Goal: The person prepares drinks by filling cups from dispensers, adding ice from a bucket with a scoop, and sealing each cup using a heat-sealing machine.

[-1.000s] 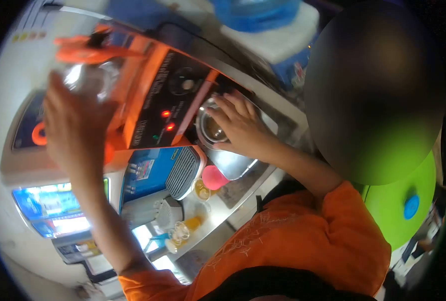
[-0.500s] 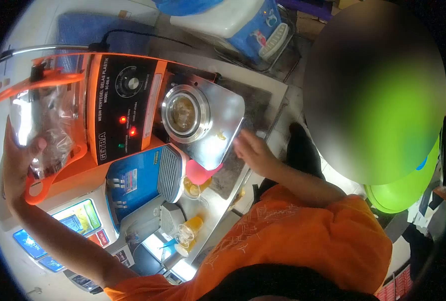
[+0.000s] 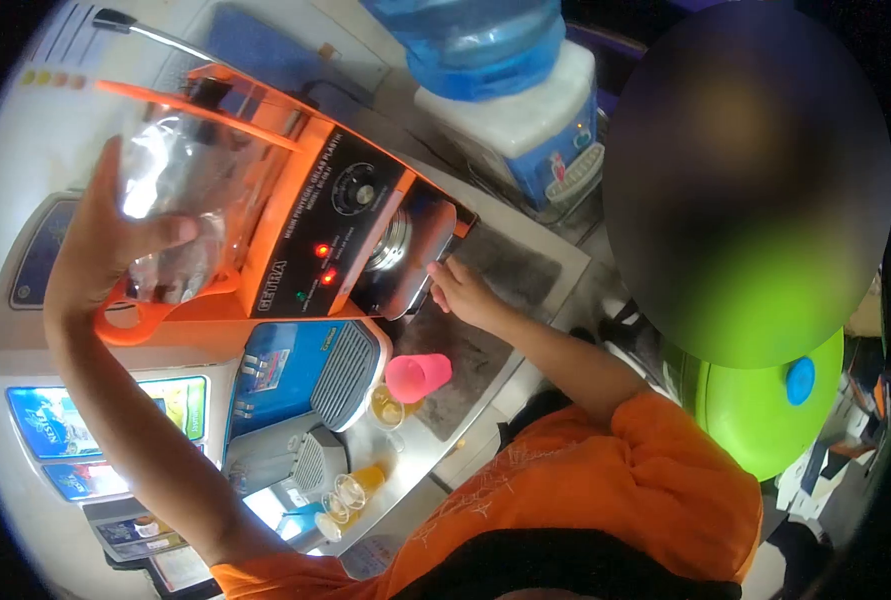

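An orange cup-sealing machine (image 3: 310, 230) stands tilted across the view, with a dial and lit red lamps on its black panel. On its upper part sits a roll of clear plastic film (image 3: 170, 180) between orange discs. My left hand (image 3: 115, 240) grips this roll, thumb across the film and the other fingers mostly hidden. At the machine's front, my right hand (image 3: 460, 293) has its curled fingers at the outer edge of the metal tray (image 3: 420, 260). The round cup holder (image 3: 392, 245) on that tray is partly under the machine; its contents are hidden.
Beside the machine are a blue-fronted dispenser (image 3: 300, 375), a pink cup (image 3: 418, 377) and several clear cups with yellow drink (image 3: 365, 480). A water dispenser (image 3: 525, 130) with a blue bottle stands beyond. A person in green (image 3: 765, 410) is at the right, near the counter.
The metal tray has slid inward under the machine, taking the cup holder with it, as my right hand followed its edge. My left hand remains on the film roll. The view has shifted.
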Available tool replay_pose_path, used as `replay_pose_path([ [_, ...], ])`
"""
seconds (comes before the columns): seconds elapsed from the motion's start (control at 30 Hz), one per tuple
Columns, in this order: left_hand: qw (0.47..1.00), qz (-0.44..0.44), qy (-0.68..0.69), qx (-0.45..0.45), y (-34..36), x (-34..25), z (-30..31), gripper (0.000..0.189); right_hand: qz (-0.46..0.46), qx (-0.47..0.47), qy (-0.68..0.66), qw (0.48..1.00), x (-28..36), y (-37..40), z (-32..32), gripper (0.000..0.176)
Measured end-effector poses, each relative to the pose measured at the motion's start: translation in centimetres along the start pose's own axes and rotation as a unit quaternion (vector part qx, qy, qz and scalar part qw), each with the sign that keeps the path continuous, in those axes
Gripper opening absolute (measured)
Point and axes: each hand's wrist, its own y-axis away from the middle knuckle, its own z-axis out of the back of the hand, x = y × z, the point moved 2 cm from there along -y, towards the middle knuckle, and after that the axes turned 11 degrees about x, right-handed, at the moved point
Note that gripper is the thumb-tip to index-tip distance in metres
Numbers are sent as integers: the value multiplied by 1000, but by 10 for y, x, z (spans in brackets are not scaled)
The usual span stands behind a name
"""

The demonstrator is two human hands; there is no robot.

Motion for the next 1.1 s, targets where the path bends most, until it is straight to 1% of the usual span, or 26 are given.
replay_pose_path([
  [0.07,1000,-6,5,-11,1,-5,-3,102,1,5,14,1000,3,-13,-3,35],
  [0.1,1000,11,7,-23,1,-6,-4,109,-2,5,21,1000,4,-20,-4,35],
  [0.13,999,14,9,-30,2,-2,-5,109,0,11,25,1000,5,-27,-6,35],
  [0.2,993,28,-69,-95,3,3,-7,109,-14,13,9,1000,4,-39,-9,34],
  [0.23,996,38,-47,-72,3,-3,-6,111,-13,18,12,1000,2,-44,-10,34],
  [0.27,995,40,-45,-75,3,-1,-7,111,-6,21,8,1000,1,-48,-11,33],
  [0.33,989,52,-68,-117,2,4,-9,122,2,26,7,1000,4,-50,-11,32],
  [0.37,989,53,-66,-119,3,2,-8,122,-1,27,14,1000,5,-49,-10,31],
  [0.43,994,72,-40,-73,4,-13,-8,120,-4,31,26,999,6,-46,-8,30],
  [0.47,994,73,-38,-76,4,-16,-8,120,-12,38,13,999,7,-44,-8,29],
  [0.53,994,54,-73,-64,4,-20,-8,105,-19,49,3,999,7,-44,-9,28],
  [0.57,994,56,-70,-67,5,-17,-8,105,-23,48,-14,998,7,-43,-8,27],
  [0.63,989,44,-99,-103,5,-9,-9,105,-30,50,-29,998,6,-41,-8,27],
  [0.77,989,69,-86,-97,5,-8,-10,103,-28,38,-33,998,5,-38,-9,26],
  [0.83,990,55,-63,-112,6,-14,-13,111,-36,35,-37,998,2,-36,-8,26],
  [0.87,990,57,-60,-112,6,-12,-12,111,-34,36,-40,998,0,-35,-8,26],
  [1.1,983,32,-119,-136,7,-5,-12,102,-54,67,-43,995,7,-38,-2,26],
])
